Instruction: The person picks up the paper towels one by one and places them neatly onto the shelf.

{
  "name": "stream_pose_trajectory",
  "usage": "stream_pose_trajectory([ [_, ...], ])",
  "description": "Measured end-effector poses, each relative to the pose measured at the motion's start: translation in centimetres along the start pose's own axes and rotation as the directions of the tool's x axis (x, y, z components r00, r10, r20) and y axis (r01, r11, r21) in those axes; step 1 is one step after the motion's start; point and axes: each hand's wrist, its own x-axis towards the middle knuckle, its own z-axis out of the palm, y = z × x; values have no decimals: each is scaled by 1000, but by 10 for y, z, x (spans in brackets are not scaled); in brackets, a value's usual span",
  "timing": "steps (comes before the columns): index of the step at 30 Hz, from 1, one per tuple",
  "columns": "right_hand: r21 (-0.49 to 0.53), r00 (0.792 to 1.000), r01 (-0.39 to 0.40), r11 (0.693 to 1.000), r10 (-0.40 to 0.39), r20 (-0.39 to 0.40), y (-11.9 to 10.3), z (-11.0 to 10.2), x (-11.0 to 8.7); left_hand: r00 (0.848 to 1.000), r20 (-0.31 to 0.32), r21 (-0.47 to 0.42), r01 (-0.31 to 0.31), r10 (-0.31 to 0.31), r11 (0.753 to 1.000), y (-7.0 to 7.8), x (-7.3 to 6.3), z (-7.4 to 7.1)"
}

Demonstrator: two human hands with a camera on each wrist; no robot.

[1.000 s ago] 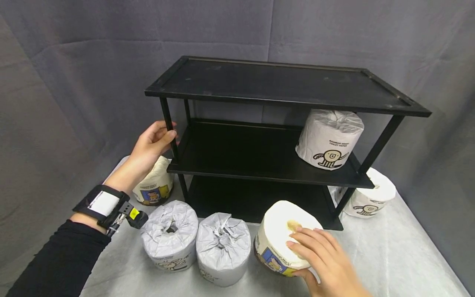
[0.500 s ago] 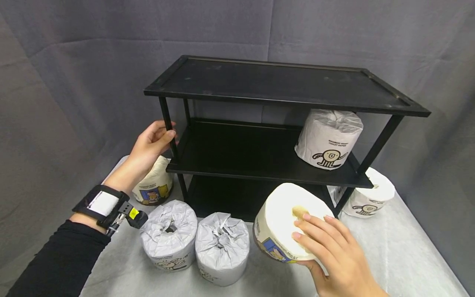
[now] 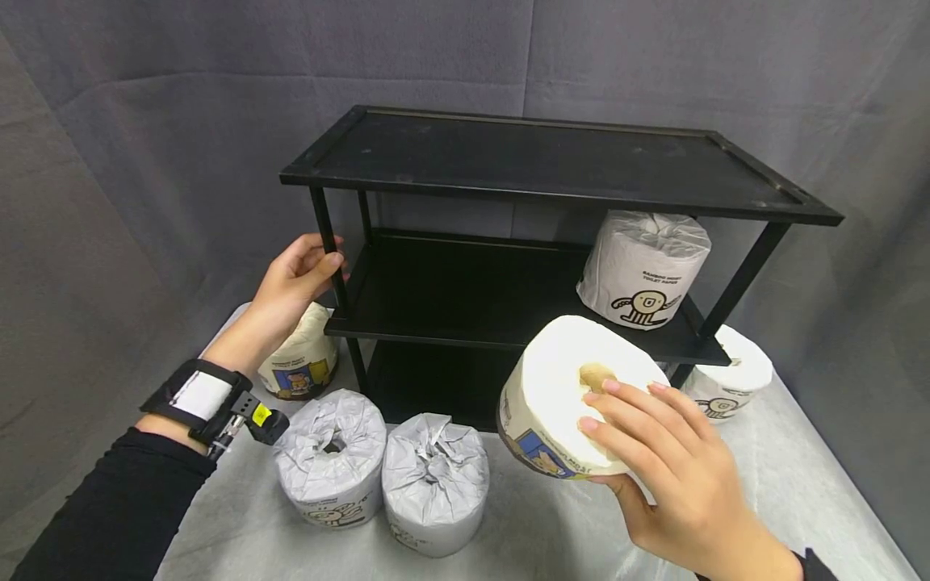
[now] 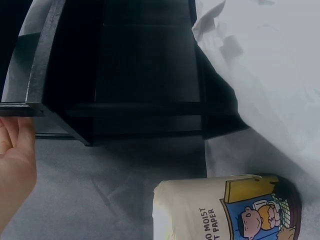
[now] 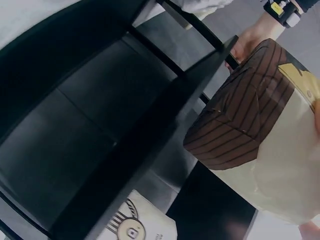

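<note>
My left hand [image 3: 291, 278] grips the front left post [image 3: 326, 222] of a black three-tier shelf [image 3: 538, 165]. In my right hand [image 3: 679, 472] is a cream-wrapped toilet paper roll [image 3: 541, 367], raised off the table and tilted, in front of the middle tier's edge. The fingers spread over its white top beside the core hole, and the thumb presses its lower side. Its brown striped base [image 5: 240, 110] faces the shelf in the right wrist view. Towards the right end of the middle tier stands a white-wrapped toilet paper roll [image 3: 643, 270].
Two white-wrapped rolls, one [image 3: 330, 460] left of the other [image 3: 436, 488], stand on the table before the shelf. A cream roll [image 3: 301, 359] is behind my left forearm. Another roll [image 3: 734, 375] stands outside the shelf's right side. Grey cloth [image 3: 450, 56] hangs behind.
My right hand has lifted the cream toilet paper roll off the table, up and slightly right, towards the middle tier. The left hand has stayed on the post.
</note>
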Motion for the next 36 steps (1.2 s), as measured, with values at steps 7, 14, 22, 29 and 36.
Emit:
stream_pose_trajectory([
  [7,2,996,-64,998,64,67,3,-3,11,1000,-5,-10,8,-8,1000,0,-1,0],
  [14,-6,991,-120,993,120,55,13,3,18,1000,-6,-6,9,-9,1000,0,0,1],
  [22,-43,973,-197,979,201,116,30,9,15,1000,-13,-3,10,-10,1000,0,0,0],
  [29,-26,957,-241,970,242,159,46,14,14,1000,-23,-25,13,-14,1000,-2,0,2],
  [36,-36,945,-255,966,257,202,56,16,13,1000,-16,-6,22,-22,1000,-4,0,2],
])
